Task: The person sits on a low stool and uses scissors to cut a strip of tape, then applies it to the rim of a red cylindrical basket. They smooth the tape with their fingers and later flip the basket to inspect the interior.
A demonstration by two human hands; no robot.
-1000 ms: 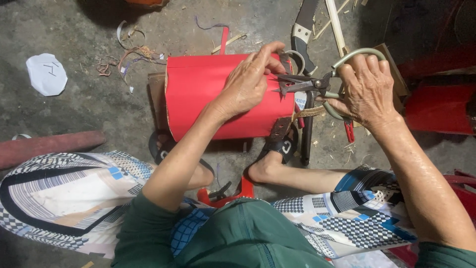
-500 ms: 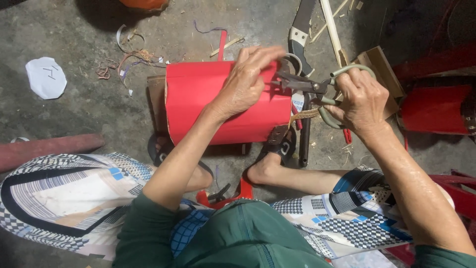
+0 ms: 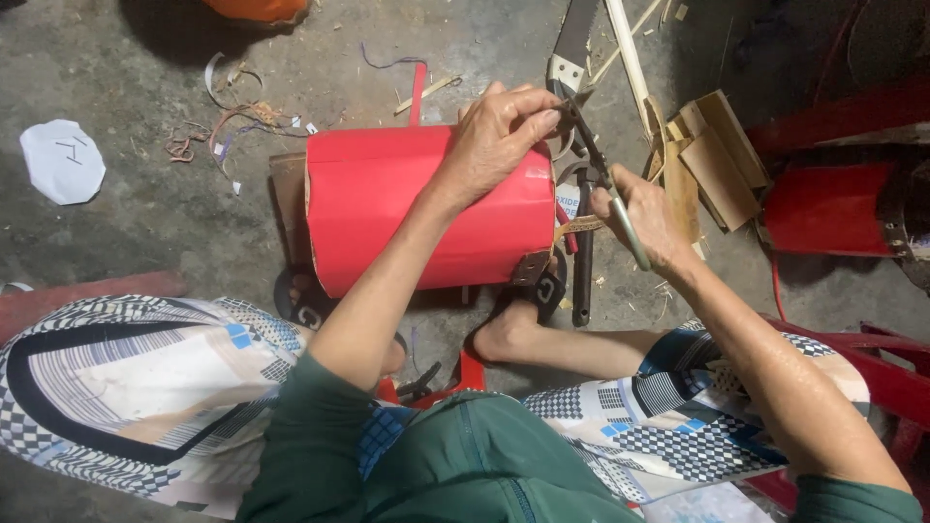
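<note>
Head view | left hand [image 3: 499,136] pinching red paper cylinder [image 3: 426,208] edge | right hand [image 3: 644,218] clasps scissors [image 3: 601,179], apparently.

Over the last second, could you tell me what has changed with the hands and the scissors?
The right hand has swung the scissors from lying level to pointing up at the top right edge of the red paper cylinder, and the left hand now pinches that edge at the blades. The cylinder, the saw and the white paper disc stayed put.

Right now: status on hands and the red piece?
Left hand pinching red cylinder at top edge. Right hand gripping scissors there. Nothing blocking.
</note>
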